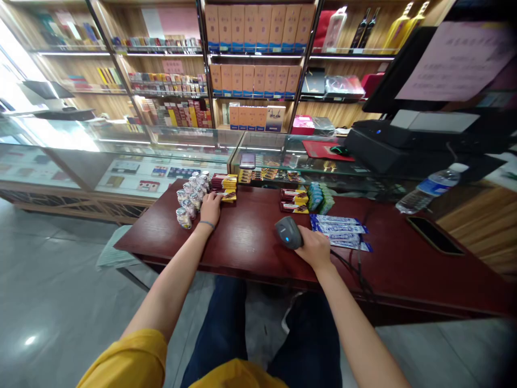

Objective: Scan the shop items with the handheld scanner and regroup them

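Note:
My right hand [315,246] is closed around the handle of a dark barcode scanner [288,233] with a blue light, held over the dark red table. My left hand [210,209] has its fingers closed at the left end of a yellow and dark red snack packet [229,197], at the front of a group of similar packets [224,182]. Left of that hand stand several small clear jars [188,207] with light lids. Two stacked snack packets [293,207] lie ahead of the scanner, beside green and blue packs [319,197]. Blue and white long sachets [341,231] lie near my right hand.
A water bottle [430,188] and a phone [436,235] are on the right of the table [246,234]. The scanner's cable [357,269] hangs at the front edge. Behind are a glass counter [194,139], a monitor [407,70] and stocked shelves. A stool [115,249] stands left.

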`<state>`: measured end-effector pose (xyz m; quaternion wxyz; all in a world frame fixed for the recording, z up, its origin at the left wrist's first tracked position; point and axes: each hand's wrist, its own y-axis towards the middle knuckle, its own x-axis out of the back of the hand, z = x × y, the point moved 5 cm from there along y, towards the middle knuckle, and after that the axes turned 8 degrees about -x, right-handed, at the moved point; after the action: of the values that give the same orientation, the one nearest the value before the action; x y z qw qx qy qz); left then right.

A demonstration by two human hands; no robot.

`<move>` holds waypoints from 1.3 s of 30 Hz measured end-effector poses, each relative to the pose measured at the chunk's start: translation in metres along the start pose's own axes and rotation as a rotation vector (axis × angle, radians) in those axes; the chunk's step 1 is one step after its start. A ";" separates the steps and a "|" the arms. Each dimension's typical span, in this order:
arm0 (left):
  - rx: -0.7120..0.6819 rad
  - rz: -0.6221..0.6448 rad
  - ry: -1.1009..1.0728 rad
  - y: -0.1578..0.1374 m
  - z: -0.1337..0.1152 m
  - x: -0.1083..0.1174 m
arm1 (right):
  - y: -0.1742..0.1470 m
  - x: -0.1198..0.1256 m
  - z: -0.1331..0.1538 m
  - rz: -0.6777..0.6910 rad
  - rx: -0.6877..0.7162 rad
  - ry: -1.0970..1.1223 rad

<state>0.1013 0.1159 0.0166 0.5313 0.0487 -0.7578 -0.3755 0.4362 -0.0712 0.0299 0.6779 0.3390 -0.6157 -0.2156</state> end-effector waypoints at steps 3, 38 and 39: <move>-0.017 -0.009 0.018 0.000 -0.004 0.003 | 0.001 0.001 0.001 -0.006 0.009 0.005; 0.297 -0.070 -0.982 0.004 -0.138 -0.045 | 0.002 -0.014 -0.056 0.110 -0.106 -0.082; 0.325 -0.079 -1.012 0.004 -0.135 -0.047 | 0.003 -0.014 -0.057 0.109 -0.095 -0.072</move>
<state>0.2365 0.0709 0.0033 0.0704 -0.0283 -0.9653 -0.2498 0.4900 -0.0480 0.0214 0.6814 0.2643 -0.6464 -0.2193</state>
